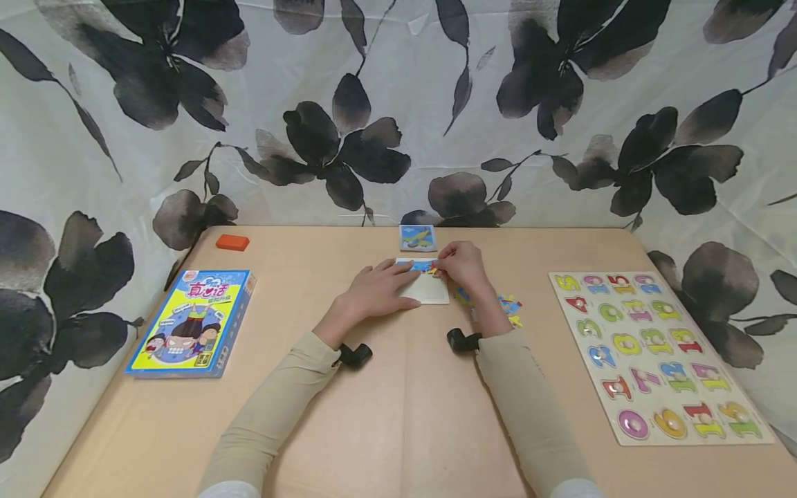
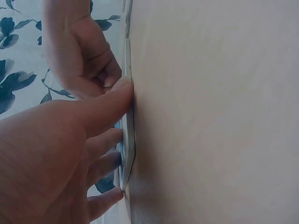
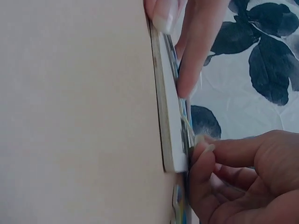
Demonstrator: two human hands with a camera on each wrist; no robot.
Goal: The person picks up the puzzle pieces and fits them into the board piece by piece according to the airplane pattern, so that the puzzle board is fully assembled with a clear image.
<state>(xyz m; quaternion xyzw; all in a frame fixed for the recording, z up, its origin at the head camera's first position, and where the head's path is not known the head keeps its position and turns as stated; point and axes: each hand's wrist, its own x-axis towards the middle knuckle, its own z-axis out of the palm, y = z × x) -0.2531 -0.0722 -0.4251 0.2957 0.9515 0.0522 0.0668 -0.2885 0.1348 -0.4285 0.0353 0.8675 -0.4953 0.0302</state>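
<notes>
A small white puzzle tray [image 1: 434, 292] lies on the table, with a blue picture section [image 1: 423, 265] along its far part. My left hand [image 1: 376, 292] rests on the tray's left side, fingers extended; the left wrist view shows the thumb [image 2: 110, 105] at its near edge. At the tray's far right, my right hand [image 1: 463, 266] pinches a thin puzzle piece [image 3: 188, 126] between thumb and forefinger. That piece is edge-on and tilted against the tray in the right wrist view, its picture hidden. Loose puzzle pieces [image 1: 512, 304] lie beside the right wrist, partly covered by it.
Behind the tray sits a blue picture card or board [image 1: 418, 238]. A blue and yellow box [image 1: 193, 321] lies at left, with an orange block [image 1: 232, 242] beyond it. A board of colourful shapes [image 1: 663, 360] lies at right. A floral cloth [image 1: 448, 159] hangs behind the table.
</notes>
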